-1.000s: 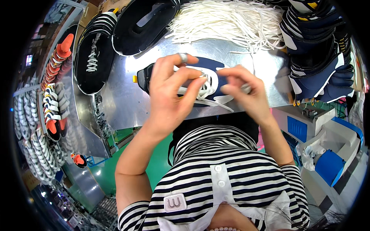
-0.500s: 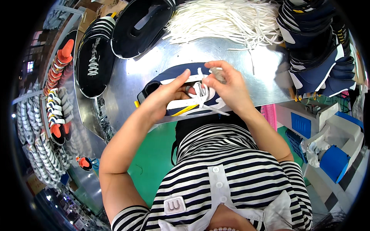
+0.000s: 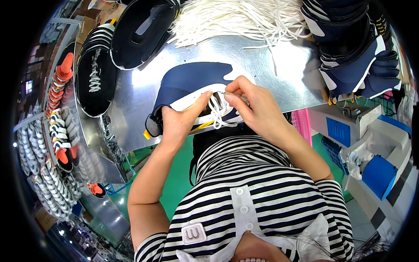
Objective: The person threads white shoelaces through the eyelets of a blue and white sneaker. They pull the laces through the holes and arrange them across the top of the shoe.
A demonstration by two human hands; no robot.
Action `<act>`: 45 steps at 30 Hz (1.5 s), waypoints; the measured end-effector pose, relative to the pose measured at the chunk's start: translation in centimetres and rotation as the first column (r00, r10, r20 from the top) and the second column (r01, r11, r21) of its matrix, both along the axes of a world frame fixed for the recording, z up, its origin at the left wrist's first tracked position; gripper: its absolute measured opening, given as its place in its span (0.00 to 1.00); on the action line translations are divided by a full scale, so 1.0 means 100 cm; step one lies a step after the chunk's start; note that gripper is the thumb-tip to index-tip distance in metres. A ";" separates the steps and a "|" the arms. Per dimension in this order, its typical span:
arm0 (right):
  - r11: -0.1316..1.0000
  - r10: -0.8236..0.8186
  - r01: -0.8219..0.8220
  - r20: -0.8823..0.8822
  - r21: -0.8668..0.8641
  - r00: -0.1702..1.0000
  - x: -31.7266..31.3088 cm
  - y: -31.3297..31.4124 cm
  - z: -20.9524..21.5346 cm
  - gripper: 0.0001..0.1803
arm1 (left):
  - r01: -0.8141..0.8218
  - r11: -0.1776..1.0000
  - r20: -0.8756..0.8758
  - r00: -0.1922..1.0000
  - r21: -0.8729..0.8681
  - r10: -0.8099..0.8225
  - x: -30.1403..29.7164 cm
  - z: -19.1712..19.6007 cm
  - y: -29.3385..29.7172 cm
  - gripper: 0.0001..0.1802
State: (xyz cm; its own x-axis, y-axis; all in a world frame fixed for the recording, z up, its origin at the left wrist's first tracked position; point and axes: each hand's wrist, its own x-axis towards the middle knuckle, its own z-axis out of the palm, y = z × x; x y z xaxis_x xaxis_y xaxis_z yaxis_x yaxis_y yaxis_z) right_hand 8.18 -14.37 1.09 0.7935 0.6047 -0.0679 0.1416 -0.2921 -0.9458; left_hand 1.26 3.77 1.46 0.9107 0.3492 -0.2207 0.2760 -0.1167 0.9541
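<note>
A navy and white shoe upper (image 3: pixel 187 78) lies on its side at the table's near edge, its navy flank turned up. My left hand (image 3: pixel 176 124) grips it around the collar and tongue opening, thumb along the white eyelet strip and the other fingers mostly hidden inside. A white shoelace (image 3: pixel 216 114) runs in loose loops across the eyelets and hangs toward me. At the far end of the eyelet row my right hand (image 3: pixel 257 102) is closed, thumb and forefinger pinching the lace. The exact bit between those fingertips is too small to make out.
Loose white laces (image 3: pixel 235 22) are heaped at the back of the metal table (image 3: pixel 209 54). Stacked navy uppers (image 3: pixel 358 74) stand at the right, black-lined uppers (image 3: pixel 96 81) at the left. A white and blue machine (image 3: pixel 371 161) is at the lower right.
The upper has been rolled so that more of its navy side shows. My right hand has come to the eyelet row, and the lace loops now hang lower over the near side.
</note>
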 end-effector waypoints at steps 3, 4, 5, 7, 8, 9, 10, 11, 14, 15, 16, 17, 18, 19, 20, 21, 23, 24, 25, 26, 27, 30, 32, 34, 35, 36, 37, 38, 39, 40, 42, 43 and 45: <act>0.998 0.028 -0.023 0.076 -0.062 0.997 0.005 -0.001 0.002 0.09 | 0.044 0.998 -0.010 0.999 0.039 -0.043 0.001 0.006 0.000 0.08; 0.996 0.051 -0.043 0.094 -0.081 0.994 0.008 -0.001 0.001 0.09 | 0.044 0.999 -0.007 0.999 0.029 -0.044 0.001 0.005 0.000 0.08; 0.993 0.075 -0.064 0.110 -0.100 0.991 0.011 -0.001 0.001 0.08 | 0.045 0.999 -0.005 0.999 0.019 -0.045 0.000 0.004 0.000 0.08; 0.985 0.112 -0.092 0.136 -0.147 0.984 0.014 0.000 0.004 0.08 | 0.053 0.999 -0.010 0.999 0.003 -0.053 -0.002 0.003 0.000 0.09; 0.980 0.131 -0.105 0.147 -0.172 0.980 0.015 0.001 0.005 0.07 | 0.060 0.998 -0.018 0.998 -0.003 -0.060 -0.004 0.002 -0.002 0.09; 0.968 0.181 -0.138 0.202 -0.208 0.963 0.018 0.006 0.004 0.07 | 0.067 0.998 -0.026 0.997 -0.009 -0.067 -0.006 0.001 -0.003 0.09; 0.955 0.229 -0.167 0.253 -0.245 0.940 0.020 0.012 0.001 0.07 | 0.132 0.990 0.089 0.987 0.041 -0.136 -0.007 0.001 -0.006 0.11; 0.939 0.278 -0.193 0.300 -0.283 0.912 0.020 0.018 0.000 0.07 | 0.168 0.981 0.105 0.978 0.096 -0.178 -0.008 -0.005 -0.005 0.11; 0.897 0.335 -0.174 0.365 -0.407 0.869 0.021 0.030 -0.002 0.07 | 0.184 0.983 -0.068 0.980 -0.013 -0.185 -0.004 0.000 0.001 0.07; 0.893 0.340 -0.172 0.375 -0.415 0.863 0.025 0.025 -0.004 0.07 | 0.194 0.973 -0.151 0.966 -0.124 -0.211 0.001 0.003 0.011 0.08; 0.912 0.281 -0.146 0.325 -0.384 0.903 0.029 0.017 0.005 0.07 | 0.183 0.956 -0.228 0.945 -0.228 -0.235 0.003 0.004 0.019 0.09; 0.929 0.224 -0.121 0.271 -0.351 0.936 0.034 0.009 0.020 0.08 | 0.136 0.970 -0.185 0.967 -0.201 -0.174 0.002 0.003 0.022 0.11; 0.943 0.168 -0.093 0.214 -0.320 0.962 0.037 0.004 0.028 0.08 | 0.026 0.962 -0.172 0.982 -0.271 -0.075 0.002 0.002 0.025 0.09; 0.981 -0.001 0.048 0.241 -0.190 0.970 0.039 0.002 0.026 0.10 | 0.021 0.969 -0.224 0.971 -0.248 -0.078 0.004 0.004 0.026 0.09; 0.996 -0.034 0.047 0.168 -0.074 0.985 0.039 0.005 0.016 0.10 | 0.018 0.974 -0.280 0.956 -0.224 -0.082 0.004 0.006 0.026 0.09; 0.998 -0.059 0.055 0.090 0.044 0.994 0.038 0.013 -0.001 0.10 | 0.036 0.977 -0.223 0.971 -0.211 -0.083 0.006 0.007 0.022 0.08; 0.978 -0.129 0.109 0.107 0.178 0.986 0.031 0.028 -0.025 0.10 | 0.060 0.982 -0.108 0.991 -0.178 -0.080 0.011 0.006 0.011 0.12; 0.981 -0.126 0.113 0.073 0.160 0.989 0.028 0.027 -0.024 0.10 | 0.073 0.991 -0.091 0.992 -0.115 -0.083 0.015 0.005 0.010 0.12; 0.981 -0.134 0.113 0.127 0.160 0.983 0.027 0.029 -0.027 0.10 | 0.083 0.995 -0.081 0.993 -0.056 -0.087 0.016 0.003 0.009 0.13; 0.981 -0.140 0.111 0.181 0.160 0.973 0.027 0.031 -0.031 0.09 | 0.092 0.996 -0.072 0.993 0.003 -0.091 0.018 0.000 0.009 0.13; 0.984 -0.144 0.118 0.206 0.133 0.968 0.026 0.032 -0.032 0.09 | 0.129 0.991 -0.045 0.991 0.032 -0.128 0.019 -0.002 0.012 0.14; 0.991 -0.131 0.137 0.301 0.003 0.945 0.027 0.039 -0.034 0.09 | 0.044 0.962 -0.195 0.976 -0.271 -0.100 0.019 0.010 0.013 0.10; 0.972 -0.110 0.174 0.353 -0.156 0.929 0.026 0.044 -0.036 0.10 | 0.202 0.878 -0.308 0.882 -0.434 -0.355 0.010 0.022 0.036 0.07; 0.967 -0.131 0.198 0.350 -0.163 0.927 0.027 0.046 -0.036 0.10 | 0.386 0.689 0.126 0.909 -0.614 -0.397 -0.015 0.035 0.058 0.08; 0.961 -0.162 0.232 0.371 -0.150 0.914 0.028 0.043 -0.039 0.10 | 0.219 0.678 0.141 0.976 -0.702 -0.169 -0.030 0.059 0.061 0.15; 0.954 -0.194 0.265 0.390 -0.136 0.900 0.029 0.039 -0.042 0.10 | 0.271 0.585 0.303 0.952 -0.764 -0.046 -0.040 0.077 0.082 0.20; 0.952 -0.214 0.283 0.404 -0.120 0.889 0.030 0.040 -0.042 0.10 | 0.343 0.490 0.440 0.893 -0.802 0.095 -0.053 0.100 0.102 0.26; 0.958 -0.200 0.261 0.385 -0.114 0.901 0.028 0.044 -0.040 0.11 | 0.424 0.477 0.539 0.832 -0.770 0.131 -0.066 0.113 0.102 0.26; 0.964 -0.187 0.242 0.364 -0.109 0.912 0.027 0.046 -0.037 0.11 | 0.504 0.458 0.625 0.764 -0.733 0.161 -0.078 0.125 0.102 0.27; 0.956 -0.205 0.265 0.367 -0.123 0.908 0.029 0.044 -0.039 0.11 | 0.237 0.655 0.500 0.829 -0.717 0.248 -0.081 0.105 0.088 0.24; 0.964 -0.184 0.238 0.350 -0.119 0.919 0.025 0.049 -0.038 0.11 | 0.057 0.975 0.290 0.950 0.214 -0.119 -0.075 0.064 0.048 0.13; 0.959 -0.212 0.263 0.344 -0.109 0.915 0.028 0.046 -0.039 0.10 | 0.124 0.933 0.143 0.973 0.338 -0.181 -0.054 0.053 0.018 0.07; 0.965 -0.236 0.258 0.279 -0.048 0.931 0.034 0.043 -0.040 0.11 | 0.207 0.740 0.152 0.910 0.640 -0.387 -0.040 0.036 0.003 0.07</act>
State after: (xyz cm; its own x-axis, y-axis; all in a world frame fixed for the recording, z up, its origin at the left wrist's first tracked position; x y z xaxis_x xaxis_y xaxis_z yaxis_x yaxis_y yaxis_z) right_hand 11.56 -10.09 -2.88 0.9125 0.3886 0.1274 0.3004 -0.4253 -0.8537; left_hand -2.70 4.10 5.05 0.9802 0.0278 0.1959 -0.1168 -0.7180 0.6862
